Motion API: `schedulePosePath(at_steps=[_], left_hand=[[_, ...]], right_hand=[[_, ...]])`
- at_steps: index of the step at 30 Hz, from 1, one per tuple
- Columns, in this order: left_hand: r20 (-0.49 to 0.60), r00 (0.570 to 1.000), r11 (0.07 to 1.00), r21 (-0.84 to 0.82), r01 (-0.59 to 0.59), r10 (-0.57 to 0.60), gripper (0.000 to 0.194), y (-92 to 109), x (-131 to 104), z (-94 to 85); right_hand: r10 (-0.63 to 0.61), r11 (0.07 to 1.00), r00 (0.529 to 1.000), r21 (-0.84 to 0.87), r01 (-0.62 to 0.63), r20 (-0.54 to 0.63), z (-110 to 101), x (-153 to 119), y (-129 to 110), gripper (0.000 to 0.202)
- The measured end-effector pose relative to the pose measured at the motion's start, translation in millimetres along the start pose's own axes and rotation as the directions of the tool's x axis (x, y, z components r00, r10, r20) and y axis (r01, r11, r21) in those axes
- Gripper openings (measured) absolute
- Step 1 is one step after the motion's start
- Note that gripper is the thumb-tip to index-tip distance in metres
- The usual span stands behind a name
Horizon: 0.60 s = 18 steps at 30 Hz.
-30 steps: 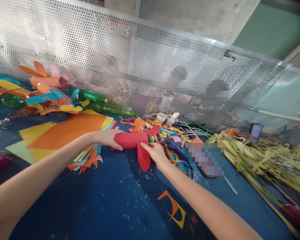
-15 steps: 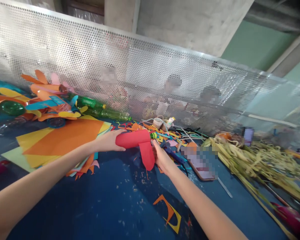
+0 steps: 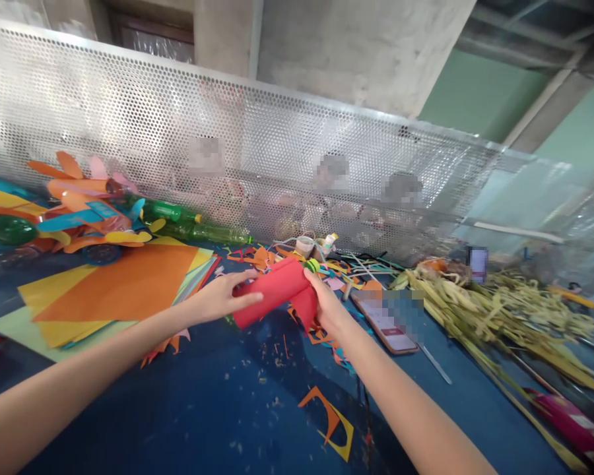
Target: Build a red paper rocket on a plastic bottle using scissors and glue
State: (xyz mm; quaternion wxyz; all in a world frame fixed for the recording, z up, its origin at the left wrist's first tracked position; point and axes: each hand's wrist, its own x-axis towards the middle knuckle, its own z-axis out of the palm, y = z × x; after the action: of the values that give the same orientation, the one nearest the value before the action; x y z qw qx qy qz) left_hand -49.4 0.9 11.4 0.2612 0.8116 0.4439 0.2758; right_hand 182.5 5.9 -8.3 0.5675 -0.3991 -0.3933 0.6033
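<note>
A bottle wrapped in red paper (image 3: 272, 293), with red flaps and a yellow-green cap (image 3: 311, 265), is held above the blue table (image 3: 178, 402). My left hand (image 3: 230, 295) touches its lower left end, thumb and fingers spread apart around the paper. At the cap end, my right hand (image 3: 323, 300) grips the bottle; some of its fingers are hidden behind the red paper.
Stacked coloured paper (image 3: 119, 284) and paper-covered bottle models (image 3: 89, 211) lie left. Behind are scraps, cups (image 3: 305, 246) and a perforated metal screen (image 3: 287, 152) with people beyond. A phone (image 3: 386, 323) and dry husks (image 3: 465, 316) lie right. Cut scraps (image 3: 334, 419) lie in front.
The red bottle has tilted, its left end lower and its cap end higher. My left hand's fingers have spread, and my right hand has shifted up near the cap. The view has shifted slightly.
</note>
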Motion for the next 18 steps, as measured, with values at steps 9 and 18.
schedulePosePath(at_steps=[9, 18], left_hand=[[0.16, 0.924, 0.503, -0.8, 0.327, -0.348, 0.035, -4, 1, 11.4], [0.028, 0.926, 0.273, -0.952, 0.14, -0.376, 0.06, 23, -7, 10.1]], right_hand=[[0.064, 0.994, 0.995, -0.093, -0.057, 0.077, 21, -20, 1, 0.026], [0.015, 0.995, 0.994, -0.097, -0.004, 0.112, 19, -22, -4, 0.013]])
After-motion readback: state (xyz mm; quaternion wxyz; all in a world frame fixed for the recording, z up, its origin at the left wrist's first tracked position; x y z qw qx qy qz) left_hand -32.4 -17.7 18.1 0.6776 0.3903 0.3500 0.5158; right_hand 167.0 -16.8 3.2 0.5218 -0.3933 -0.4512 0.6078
